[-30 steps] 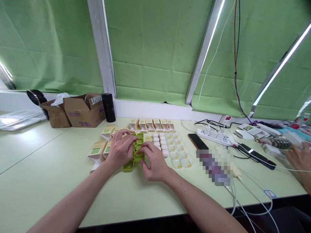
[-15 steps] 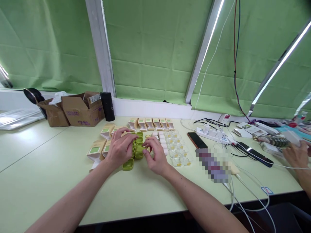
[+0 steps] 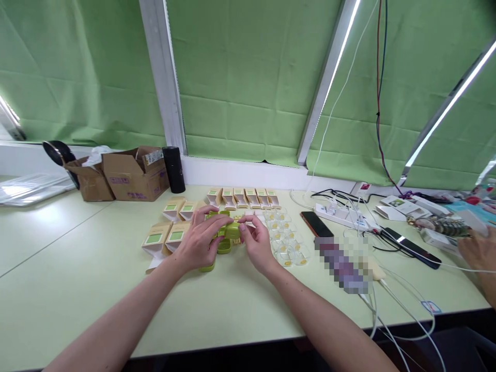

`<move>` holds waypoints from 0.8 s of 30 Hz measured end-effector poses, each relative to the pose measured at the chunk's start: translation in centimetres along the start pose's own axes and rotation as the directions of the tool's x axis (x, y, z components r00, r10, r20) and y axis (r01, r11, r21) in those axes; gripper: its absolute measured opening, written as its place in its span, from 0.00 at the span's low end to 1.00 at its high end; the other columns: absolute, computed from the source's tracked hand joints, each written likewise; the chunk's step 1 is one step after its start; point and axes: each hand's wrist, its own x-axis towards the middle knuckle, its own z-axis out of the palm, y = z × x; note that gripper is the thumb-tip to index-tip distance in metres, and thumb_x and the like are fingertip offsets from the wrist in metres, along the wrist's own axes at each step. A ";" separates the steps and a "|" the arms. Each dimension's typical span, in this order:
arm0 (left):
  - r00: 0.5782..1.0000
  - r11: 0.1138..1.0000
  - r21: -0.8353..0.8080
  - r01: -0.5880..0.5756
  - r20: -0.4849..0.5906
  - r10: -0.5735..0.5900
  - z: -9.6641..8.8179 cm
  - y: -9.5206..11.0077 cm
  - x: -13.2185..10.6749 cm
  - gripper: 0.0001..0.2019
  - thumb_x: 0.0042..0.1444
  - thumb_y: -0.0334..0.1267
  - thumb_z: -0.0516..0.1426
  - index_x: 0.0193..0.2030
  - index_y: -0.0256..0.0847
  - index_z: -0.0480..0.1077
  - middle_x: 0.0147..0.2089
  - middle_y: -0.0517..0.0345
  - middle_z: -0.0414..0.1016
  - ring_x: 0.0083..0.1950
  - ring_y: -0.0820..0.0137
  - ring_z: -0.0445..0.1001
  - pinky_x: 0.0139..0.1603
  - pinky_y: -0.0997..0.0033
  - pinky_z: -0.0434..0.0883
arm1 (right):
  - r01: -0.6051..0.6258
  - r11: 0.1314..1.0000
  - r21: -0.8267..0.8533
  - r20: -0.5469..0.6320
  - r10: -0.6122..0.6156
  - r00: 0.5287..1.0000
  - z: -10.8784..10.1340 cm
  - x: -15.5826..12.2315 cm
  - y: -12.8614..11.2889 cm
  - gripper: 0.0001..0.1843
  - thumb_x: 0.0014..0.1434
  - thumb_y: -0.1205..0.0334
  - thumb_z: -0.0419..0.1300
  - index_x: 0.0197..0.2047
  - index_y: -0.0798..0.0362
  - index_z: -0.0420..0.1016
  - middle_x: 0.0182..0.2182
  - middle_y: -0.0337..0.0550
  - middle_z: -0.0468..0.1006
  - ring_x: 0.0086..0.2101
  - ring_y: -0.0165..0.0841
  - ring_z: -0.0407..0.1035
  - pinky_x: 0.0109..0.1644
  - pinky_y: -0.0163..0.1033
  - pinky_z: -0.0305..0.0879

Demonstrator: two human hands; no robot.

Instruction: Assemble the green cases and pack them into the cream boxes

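My left hand (image 3: pixel 199 242) and my right hand (image 3: pixel 256 243) are both closed on one small green case (image 3: pixel 231 231), lifted a little above the pale green table (image 3: pixel 77 268). Below it several more green cases (image 3: pixel 223 247) lie in a row, one of them (image 3: pixel 208 267) by my left wrist. White pods (image 3: pixel 259 213) and clear plastic trays (image 3: pixel 289 247) with yellow bits lie just right of my right hand. Small tan boxes with green labels (image 3: pixel 154 240) sit to the left, and a row of them (image 3: pixel 242 197) stands behind.
Two open cardboard boxes (image 3: pixel 127 178) and a black cylinder (image 3: pixel 173 169) stand at the back left. A dark phone (image 3: pixel 314 223), a white power strip (image 3: pixel 335 213), cables (image 3: pixel 391 310) and another phone (image 3: pixel 411 249) lie to the right. Another person's hand (image 3: pixel 478 253) is at the far right edge.
Both hands have lifted one green case off the row, raising it slightly; before, they were pressing on the cases on the table.
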 end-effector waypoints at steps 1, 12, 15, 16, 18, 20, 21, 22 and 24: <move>1.000 1.000 0.000 0.004 -0.001 -0.004 0.0 0.0 0.0 0.27 0.57 0.23 0.57 0.64 0.43 0.69 0.56 0.48 0.81 0.64 0.47 0.69 0.65 0.41 0.65 | -0.018 0.999 0.028 -0.009 0.019 1.000 0.0 0.1 0.0 0.18 0.65 0.41 0.65 0.42 0.47 0.72 0.24 0.33 0.67 0.25 0.30 0.62 0.27 0.35 0.59; 1.000 1.000 -0.008 0.014 -0.002 -0.014 0.1 0.7 0.1 0.24 0.58 0.25 0.61 0.60 0.43 0.71 0.54 0.50 0.82 0.64 0.48 0.66 0.63 0.46 0.68 | -0.080 0.988 0.132 -0.025 0.084 0.996 -0.2 0.1 0.6 0.19 0.64 0.40 0.66 0.42 0.47 0.74 0.27 0.35 0.73 0.24 0.30 0.66 0.27 0.36 0.67; 0.999 0.999 -0.011 0.044 -0.021 -0.045 0.1 0.7 0.1 0.22 0.59 0.27 0.63 0.60 0.43 0.71 0.53 0.50 0.83 0.63 0.48 0.67 0.63 0.44 0.68 | -0.084 0.985 0.149 -0.017 0.087 0.996 -0.3 0.0 0.5 0.19 0.66 0.40 0.64 0.44 0.48 0.75 0.28 0.35 0.74 0.24 0.29 0.67 0.28 0.37 0.67; 0.998 0.998 -0.012 0.059 -0.032 -0.060 0.2 0.7 0.1 0.21 0.59 0.29 0.64 0.60 0.43 0.72 0.52 0.50 0.83 0.63 0.47 0.67 0.63 0.44 0.68 | -0.075 0.988 0.138 -0.015 0.078 0.997 -0.4 -0.1 0.4 0.18 0.66 0.41 0.64 0.45 0.48 0.76 0.29 0.36 0.75 0.24 0.29 0.67 0.28 0.36 0.67; 0.994 0.996 -0.016 0.092 -0.051 -0.093 0.4 0.5 0.0 0.21 0.60 0.33 0.65 0.59 0.42 0.72 0.50 0.49 0.83 0.62 0.47 0.67 0.62 0.44 0.68 | -0.046 0.992 0.115 -0.011 0.048 0.999 -0.5 -0.2 0.2 0.17 0.66 0.44 0.65 0.48 0.48 0.76 0.36 0.40 0.78 0.25 0.28 0.67 0.29 0.36 0.66; 0.990 0.992 -0.029 0.124 -0.065 -0.126 0.5 0.3 -0.1 0.21 0.60 0.37 0.67 0.60 0.43 0.73 0.49 0.49 0.83 0.61 0.47 0.68 0.61 0.46 0.69 | -0.010 0.995 0.103 0.002 0.010 1.000 -0.6 -0.3 0.0 0.17 0.66 0.46 0.66 0.51 0.47 0.77 0.43 0.43 0.80 0.28 0.29 0.68 0.31 0.37 0.67; 0.987 0.990 -0.037 0.138 -0.072 -0.140 0.6 0.2 -0.1 0.22 0.60 0.39 0.68 0.60 0.43 0.73 0.49 0.49 0.83 0.61 0.48 0.67 0.60 0.47 0.69 | 0.008 0.995 0.104 0.013 -0.010 1.000 -0.7 -0.4 -0.1 0.17 0.65 0.47 0.66 0.53 0.46 0.77 0.46 0.44 0.80 0.30 0.30 0.69 0.32 0.38 0.69; 0.985 0.987 -0.044 0.152 -0.081 -0.155 0.7 0.0 -0.2 0.22 0.59 0.40 0.69 0.59 0.43 0.73 0.49 0.49 0.84 0.61 0.48 0.67 0.60 0.48 0.70 | 0.024 0.994 0.106 0.029 -0.027 0.999 -0.7 -0.4 -0.2 0.18 0.65 0.48 0.66 0.54 0.46 0.76 0.48 0.45 0.80 0.33 0.32 0.70 0.34 0.38 0.70; 0.978 0.983 -0.051 0.178 -0.103 -0.183 0.8 -0.2 -0.1 0.22 0.59 0.42 0.69 0.58 0.43 0.74 0.48 0.48 0.83 0.61 0.48 0.67 0.58 0.49 0.71 | 0.038 0.993 0.115 0.056 -0.045 0.997 -0.6 -0.4 -0.2 0.21 0.63 0.49 0.67 0.56 0.46 0.76 0.50 0.47 0.80 0.41 0.37 0.73 0.39 0.40 0.73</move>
